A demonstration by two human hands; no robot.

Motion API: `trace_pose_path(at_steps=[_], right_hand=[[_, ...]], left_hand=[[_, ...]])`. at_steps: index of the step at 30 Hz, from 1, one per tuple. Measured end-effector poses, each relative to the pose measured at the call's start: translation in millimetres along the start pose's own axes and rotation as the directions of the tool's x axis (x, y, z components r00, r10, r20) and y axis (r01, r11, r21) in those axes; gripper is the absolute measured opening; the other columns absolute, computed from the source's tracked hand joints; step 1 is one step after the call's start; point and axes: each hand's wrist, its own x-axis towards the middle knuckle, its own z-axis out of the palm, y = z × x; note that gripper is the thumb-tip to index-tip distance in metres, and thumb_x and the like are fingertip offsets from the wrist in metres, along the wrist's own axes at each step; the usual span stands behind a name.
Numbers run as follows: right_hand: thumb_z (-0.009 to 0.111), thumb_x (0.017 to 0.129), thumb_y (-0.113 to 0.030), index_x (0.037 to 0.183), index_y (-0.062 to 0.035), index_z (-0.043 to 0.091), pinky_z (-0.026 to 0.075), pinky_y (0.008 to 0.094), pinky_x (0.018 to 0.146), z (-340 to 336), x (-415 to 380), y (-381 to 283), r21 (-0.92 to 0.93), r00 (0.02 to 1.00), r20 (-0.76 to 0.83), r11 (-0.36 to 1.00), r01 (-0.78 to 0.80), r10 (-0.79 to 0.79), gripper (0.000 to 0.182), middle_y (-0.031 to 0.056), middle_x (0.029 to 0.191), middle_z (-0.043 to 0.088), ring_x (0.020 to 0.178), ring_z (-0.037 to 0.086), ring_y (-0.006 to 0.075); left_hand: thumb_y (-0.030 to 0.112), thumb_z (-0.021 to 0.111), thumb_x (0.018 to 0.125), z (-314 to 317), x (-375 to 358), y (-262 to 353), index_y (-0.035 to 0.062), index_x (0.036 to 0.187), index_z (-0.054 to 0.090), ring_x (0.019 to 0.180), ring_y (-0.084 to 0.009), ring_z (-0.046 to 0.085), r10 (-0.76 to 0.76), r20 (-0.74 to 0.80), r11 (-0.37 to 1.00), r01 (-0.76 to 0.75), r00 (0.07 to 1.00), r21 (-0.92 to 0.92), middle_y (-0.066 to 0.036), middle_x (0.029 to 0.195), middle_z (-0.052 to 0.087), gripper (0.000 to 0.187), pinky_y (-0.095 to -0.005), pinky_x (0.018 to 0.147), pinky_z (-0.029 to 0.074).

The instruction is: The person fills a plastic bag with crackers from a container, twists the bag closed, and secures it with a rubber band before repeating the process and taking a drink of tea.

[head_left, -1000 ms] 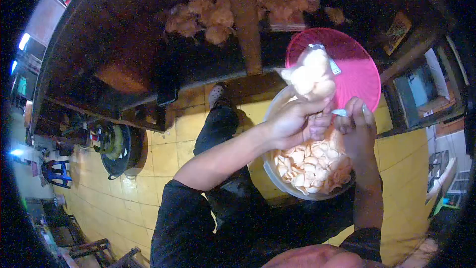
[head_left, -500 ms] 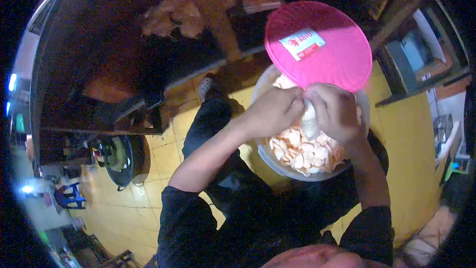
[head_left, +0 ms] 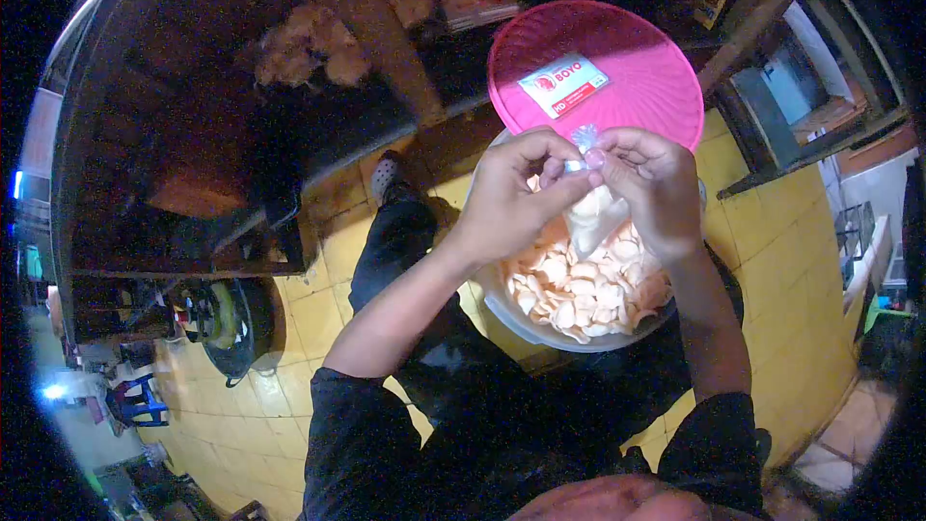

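Note:
A small clear plastic bag (head_left: 592, 222) with pale contents hangs over a tub of crackers. My left hand (head_left: 516, 198) pinches its gathered neck from the left, thumb and fingers closed. From the other side my right hand (head_left: 658, 188) grips the same neck, its fingertips meeting my left thumb. The bag's tip sticks up between the fingers. Below, pale orange crackers (head_left: 584, 291) fill much of the translucent tub (head_left: 540, 331). A pink round lid (head_left: 637, 58) covers the tub's far side, and a white-and-red packet marked BOYO (head_left: 566, 85) lies on it.
Dark wooden shelving (head_left: 376, 29) with brownish bundles (head_left: 313, 43) on it stands ahead and to the left. A dark wok-like pan (head_left: 236, 333) sits on the yellow tiled floor (head_left: 309, 328). A blue stool (head_left: 142, 402) is farther left. My legs flank the tub.
My hands have shifted slightly up and left in view, from bunched fists to fingertip pinches on the bag's neck. The bag's tip now shows above them. The whole view has shifted slightly.

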Motion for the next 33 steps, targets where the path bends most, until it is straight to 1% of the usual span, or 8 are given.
trace_pose_path(at_steps=[6,13,16,19,22,27,29,33], right_hand=[[0.066,0.090,-0.008,0.104,0.0044,0.069,0.052,0.0225,0.069,-5,-2,-3,-0.005,0.993,0.063,0.995,0.097,-0.096,0.019,0.0072,0.089,0.071,0.078,0.065,0.0099],[0.068,0.085,-0.012,0.091,0.0034,0.070,0.048,0.0235,0.060,-21,-5,-5,-0.235,0.960,0.220,0.965,-0.117,0.170,0.017,0.0059,0.077,0.070,0.070,0.063,0.0082],[0.068,0.083,-0.014,0.081,0.0011,0.066,0.048,0.0251,0.059,-17,-6,-4,-0.445,0.983,0.180,0.893,0.057,0.028,0.015,0.0054,0.069,0.066,0.067,0.061,0.0079],[0.067,0.083,-0.017,0.078,-0.0018,0.063,0.050,0.0314,0.061,-10,-7,0,-0.386,0.999,0.044,0.922,0.028,-0.012,0.016,0.0099,0.070,0.065,0.065,0.064,0.0154],[0.059,0.087,-0.022,0.089,-0.0048,0.065,0.054,0.0416,0.070,-5,-4,5,-0.691,0.904,-0.040,0.665,0.282,-0.425,0.018,0.0164,0.088,0.068,0.077,0.068,0.0341],[0.062,0.086,-0.018,0.102,-0.0048,0.068,0.055,0.0371,0.079,1,-8,11,-0.753,0.903,0.003,0.593,0.285,-0.430,0.021,0.0151,0.097,0.071,0.086,0.071,0.0286],[0.063,0.085,-0.010,0.103,-0.0036,0.068,0.055,0.0341,0.080,9,-12,8,-0.608,0.943,-0.147,0.779,0.152,-0.299,0.020,0.0132,0.095,0.072,0.086,0.070,0.0222],[0.059,0.087,-0.006,0.111,0.0015,0.064,0.054,0.0313,0.074,-1,-2,37,-0.567,0.924,-0.016,0.765,0.306,-0.381,0.026,0.0120,0.086,0.072,0.077,0.068,0.0213]], left_hand=[[0.007,0.071,0.086,1,3,0,0.0028,0.096,0.068,0.084,-0.0068,0.055,0.034,-0.073,0.993,-0.042,0.997,-0.110,0.001,0.087,0.063,0.011,-0.0236,0.077,0.045],[0.010,0.062,0.090,-4,3,3,0.0017,0.098,0.066,0.087,-0.0135,0.058,0.057,0.174,0.973,-0.094,0.983,0.212,-0.005,0.093,0.064,0.012,-0.0290,0.079,0.046],[0.009,0.060,0.088,4,6,2,0.0029,0.095,0.062,0.077,-0.0247,0.057,0.304,0.175,0.824,-0.351,0.936,0.444,-0.010,0.083,0.057,0.009,-0.0342,0.071,0.045],[0.011,0.060,0.089,10,7,-3,0.0031,0.095,0.062,0.080,-0.0238,0.058,0.252,0.077,0.891,-0.262,0.965,0.372,-0.010,0.084,0.057,0.010,-0.0348,0.072,0.045],[0.012,0.061,0.087,11,8,-1,0.0034,0.092,0.064,0.081,-0.0231,0.060,0.195,-0.014,0.939,-0.183,0.981,0.290,-0.011,0.088,0.060,0.010,-0.0335,0.075,0.046],[0.013,0.065,0.082,16,3,-11,0.0023,0.088,0.065,0.082,-0.0206,0.062,0.249,-0.141,0.937,-0.202,0.958,0.285,-0.009,0.087,0.064,0.013,-0.0333,0.075,0.049],[0.012,0.066,0.080,15,3,-17,0.0017,0.088,0.065,0.080,-0.0239,0.063,0.265,-0.143,0.942,-0.224,0.954,0.249,-0.010,0.085,0.064,0.014,-0.0353,0.072,0.050],[0.018,0.070,0.076,11,-1,-15,0.0044,0.081,0.062,0.077,-0.0308,0.062,0.372,-0.082,0.783,-0.265,0.925,0.563,-0.011,0.080,0.062,0.017,-0.0388,0.074,0.048]])
